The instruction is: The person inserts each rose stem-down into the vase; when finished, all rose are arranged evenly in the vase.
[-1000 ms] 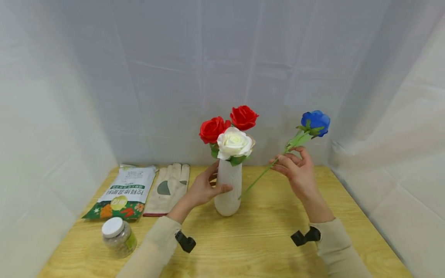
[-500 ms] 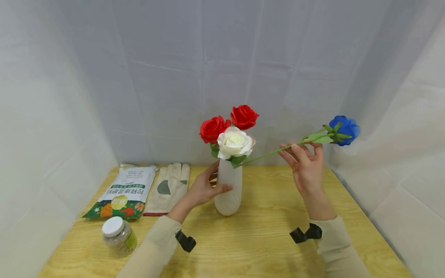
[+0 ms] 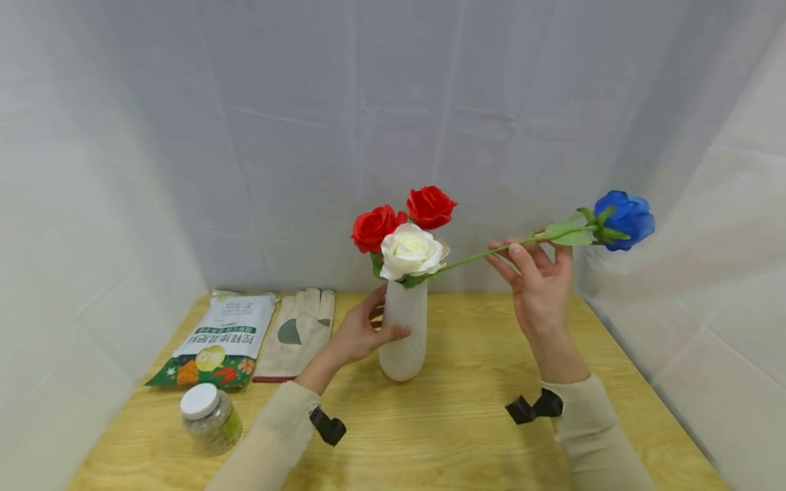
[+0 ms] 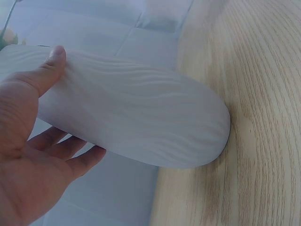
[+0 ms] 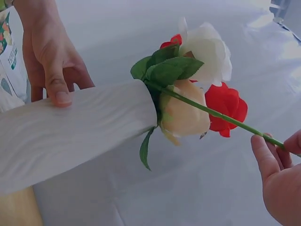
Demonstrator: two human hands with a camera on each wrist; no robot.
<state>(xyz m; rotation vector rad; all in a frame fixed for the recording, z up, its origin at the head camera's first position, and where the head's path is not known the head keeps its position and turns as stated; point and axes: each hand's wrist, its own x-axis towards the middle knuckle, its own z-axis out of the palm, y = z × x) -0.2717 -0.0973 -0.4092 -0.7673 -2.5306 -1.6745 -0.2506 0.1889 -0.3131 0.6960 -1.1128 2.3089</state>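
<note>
My left hand [image 3: 355, 335] grips a white ribbed vase [image 3: 404, 335] that stands on the table; in the left wrist view the thumb lies on the near side and the fingers behind. My right hand [image 3: 542, 290] pinches the green stem [image 5: 221, 115] of a blue rose [image 3: 623, 219]. The stem slants, bloom to the right, its lower end at the vase mouth among green leaves [image 5: 171, 68]; how far it reaches inside is hidden. A white rose [image 3: 410, 251], two red ones, such as the upper red rose [image 3: 432, 206], and a peach rose [image 5: 184, 110] stand in the vase.
On the left of the wooden table [image 3: 454, 436] lie a fertilizer bag [image 3: 224, 334] and a pair of pale work gloves [image 3: 297, 334]. Nearer stands a jar [image 3: 211, 419] with a white lid. White sheeting [image 3: 295, 136] hangs behind and at both sides.
The right hand has raised the blue rose and swung its bloom rightward, bringing the stem's lower end from beside the vase up to its mouth. The white rose shifted slightly left. Left hand unmoved.
</note>
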